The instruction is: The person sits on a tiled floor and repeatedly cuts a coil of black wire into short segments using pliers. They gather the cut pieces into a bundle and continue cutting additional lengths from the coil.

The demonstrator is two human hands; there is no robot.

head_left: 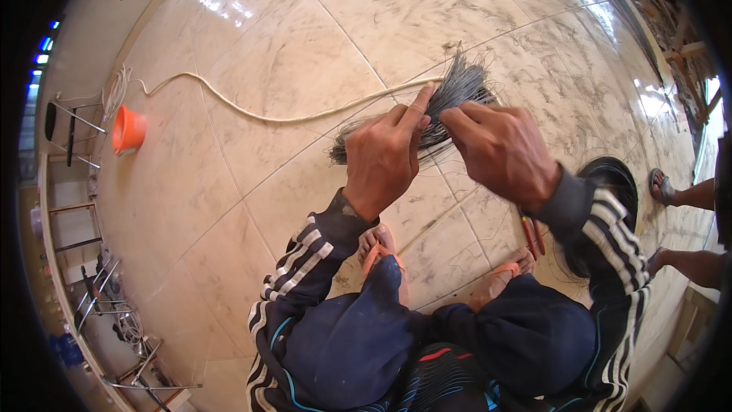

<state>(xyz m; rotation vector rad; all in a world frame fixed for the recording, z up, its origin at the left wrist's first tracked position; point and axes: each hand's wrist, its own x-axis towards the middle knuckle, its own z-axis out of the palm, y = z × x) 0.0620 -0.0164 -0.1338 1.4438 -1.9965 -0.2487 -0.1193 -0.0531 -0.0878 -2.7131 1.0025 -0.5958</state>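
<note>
A bundle of thin dark grey wire (462, 85) lies slantwise on the tiled floor, its loose ends fanned out at both sides. My left hand (383, 154) is closed round the middle of it, with the index finger stretched along the wires and the thumb pressed in. Against the bundle's right side, my right hand (503, 151) is closed in a pinch on wire; its fingertips are partly hidden, so I cannot tell whether it grips one strand or several. Both hands nearly touch each other over the bundle.
A white cable (286, 120) snakes across the floor behind the bundle. Red-handled pliers (534, 235) lie near my right foot, beside a dark coil of wire (616, 175). An orange bucket (130, 130) and metal-legged stools (76, 126) stand at left. Another person's feet (662, 187) are at right.
</note>
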